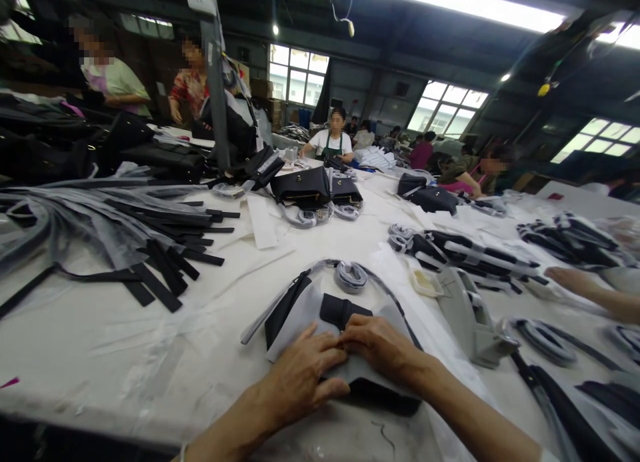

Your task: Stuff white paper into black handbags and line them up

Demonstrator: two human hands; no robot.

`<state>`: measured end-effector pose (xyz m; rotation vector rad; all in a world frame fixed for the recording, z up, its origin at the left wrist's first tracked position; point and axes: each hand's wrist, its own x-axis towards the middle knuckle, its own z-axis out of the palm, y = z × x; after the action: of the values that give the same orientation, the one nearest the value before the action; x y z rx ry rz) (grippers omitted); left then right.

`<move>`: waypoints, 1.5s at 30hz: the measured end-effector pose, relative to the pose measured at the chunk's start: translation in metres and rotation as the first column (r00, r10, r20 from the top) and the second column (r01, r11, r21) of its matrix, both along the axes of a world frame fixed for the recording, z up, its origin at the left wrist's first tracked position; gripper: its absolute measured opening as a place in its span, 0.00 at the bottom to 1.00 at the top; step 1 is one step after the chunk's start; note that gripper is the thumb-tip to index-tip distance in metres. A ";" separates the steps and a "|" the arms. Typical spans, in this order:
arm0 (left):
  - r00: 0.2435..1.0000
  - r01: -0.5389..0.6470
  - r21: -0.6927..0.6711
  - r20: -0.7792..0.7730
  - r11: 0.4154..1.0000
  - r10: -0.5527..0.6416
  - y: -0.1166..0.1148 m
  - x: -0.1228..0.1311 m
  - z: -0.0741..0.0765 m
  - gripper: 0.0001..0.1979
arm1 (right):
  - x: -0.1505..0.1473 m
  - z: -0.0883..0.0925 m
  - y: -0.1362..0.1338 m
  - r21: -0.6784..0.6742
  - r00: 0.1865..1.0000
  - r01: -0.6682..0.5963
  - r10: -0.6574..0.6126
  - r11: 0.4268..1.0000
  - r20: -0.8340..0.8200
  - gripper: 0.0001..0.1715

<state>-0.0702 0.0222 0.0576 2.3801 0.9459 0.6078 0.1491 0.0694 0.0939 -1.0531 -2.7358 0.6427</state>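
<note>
A black bag [289,313] lies on the white table directly before me, partly covered by a pale translucent sheet [295,323]. My left hand [305,369] rests on the sheet at the bag's near left side, fingers apart. Beside it, my right hand [376,342] has its fingers bent together at the bag's dark flap [345,309]; what its fingertips hold, if anything, is hidden. The two hands meet at the middle of the bag. A wrapped coil of strap [351,276] sits at the bag's far edge, and a strap arches around that side.
Wrapped black straps [165,269] spread over the table [225,329] at left. Black bags [301,187] stand farther back. At right are a grey tape dispenser [467,315], wrapped bundles [475,255] and another person's arm [590,292]. Several people work beyond.
</note>
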 end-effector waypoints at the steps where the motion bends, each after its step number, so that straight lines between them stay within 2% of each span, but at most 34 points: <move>1: 1.000 -0.002 0.013 -0.001 1.000 0.002 -0.001 0.001 -0.001 0.20 | -0.001 0.000 0.000 0.018 1.000 -0.005 0.004 1.000 0.028 0.16; 7: 0.999 -0.034 0.015 -0.020 0.999 0.034 -0.003 0.005 -0.005 0.21 | -0.013 -0.012 -0.005 0.177 0.967 0.043 -0.086 0.983 0.242 0.10; 10: 0.999 -0.030 0.002 -0.027 1.000 0.030 -0.002 0.006 -0.006 0.20 | -0.023 -0.010 -0.011 0.205 0.931 0.154 -0.211 0.967 0.297 0.07; 12: 0.999 -0.031 -0.009 -0.042 0.999 0.031 -0.002 0.006 -0.004 0.19 | -0.027 -0.005 -0.014 0.179 0.916 0.251 -0.293 0.951 0.275 0.06; 14: 0.998 -0.037 -0.022 -0.060 0.999 0.036 -0.002 0.005 0.002 0.17 | -0.025 -0.004 -0.016 0.207 0.894 0.337 -0.381 0.918 0.234 0.07; 15: 0.997 -0.034 -0.027 -0.074 0.999 0.032 -0.001 0.004 0.007 0.15 | -0.022 -0.005 -0.017 0.253 0.874 0.383 -0.437 0.888 0.213 0.12; 17: 0.992 -0.029 -0.043 -0.126 0.999 0.023 0.004 0.004 0.022 0.10 | -0.013 -0.016 -0.018 0.341 0.817 0.464 -0.544 0.817 0.190 0.27; 19: 0.973 -0.029 -0.038 -0.228 0.999 0.019 0.015 0.008 0.037 0.08 | -0.005 -0.031 -0.019 0.363 0.771 0.518 -0.606 0.775 0.195 0.41; 21: 0.932 -0.056 0.036 -0.357 0.998 0.065 0.033 0.015 0.048 0.07 | 0.001 -0.045 -0.021 0.342 0.752 0.550 -0.630 0.762 0.196 0.46; 23: 0.886 -0.086 0.157 -0.440 0.984 0.148 0.052 0.023 0.052 0.09 | 0.003 -0.052 -0.023 0.333 0.748 0.567 -0.640 0.753 0.174 0.47; 25: 0.856 -0.121 0.250 -0.463 0.961 0.229 0.070 0.027 0.048 0.12 | 0.003 -0.053 -0.023 0.321 0.743 0.586 -0.652 0.744 0.151 0.46; 28: 0.822 -0.186 0.316 -0.468 0.930 0.324 0.085 0.023 0.033 0.16 | 0.002 -0.050 -0.019 0.310 0.732 0.619 -0.673 0.721 0.105 0.47; 31: 0.786 -0.270 0.360 -0.453 0.893 0.421 0.087 0.011 0.015 0.20 | 0.005 -0.051 -0.008 0.312 0.735 0.635 -0.677 0.706 0.037 0.45; 36: 0.768 -0.413 0.445 -0.299 0.795 0.566 0.083 0.003 -0.006 0.21 | 0.012 -0.053 0.012 0.390 0.745 0.625 -0.666 0.676 -0.037 0.31; 39: 0.762 -0.431 0.450 -0.282 0.782 0.583 0.083 0.003 -0.010 0.22 | 0.013 -0.051 0.016 0.444 0.743 0.613 -0.668 0.653 -0.044 0.28; 45: 0.735 -0.441 0.422 -0.336 0.792 0.589 0.084 0.009 -0.005 0.25 | 0.012 -0.049 0.017 0.460 0.743 0.612 -0.667 0.643 -0.057 0.30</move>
<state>-0.0612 0.1063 0.0531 2.5902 1.9092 0.4163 0.1614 0.0860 0.0444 -1.8070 -2.1416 -0.1782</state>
